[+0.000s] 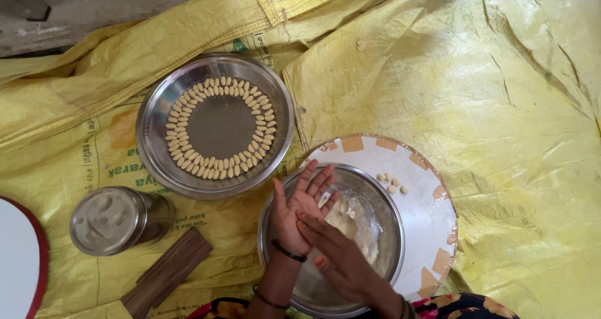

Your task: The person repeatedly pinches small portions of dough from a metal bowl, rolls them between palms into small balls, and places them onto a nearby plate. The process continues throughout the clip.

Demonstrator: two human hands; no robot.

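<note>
Over the round steel bowl [382, 231] holding pale dough under clear plastic [354, 222]: left hand [299, 209] open, palm up, grasping nothing; right hand [335, 256] flat, fingertips pressed on the left palm. Up-left of the bowl, a steel plate [156, 150] ringed with small dough pieces [216, 169]; just right, loose dough balls [391, 183] on a white round board [426, 219].

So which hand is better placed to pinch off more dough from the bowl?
Probably the right hand: it lies palm-down above the dough in the bowl; the left hand faces up.

left hand [299, 211] palm-up, right hand [335, 256] fingers across it
</note>
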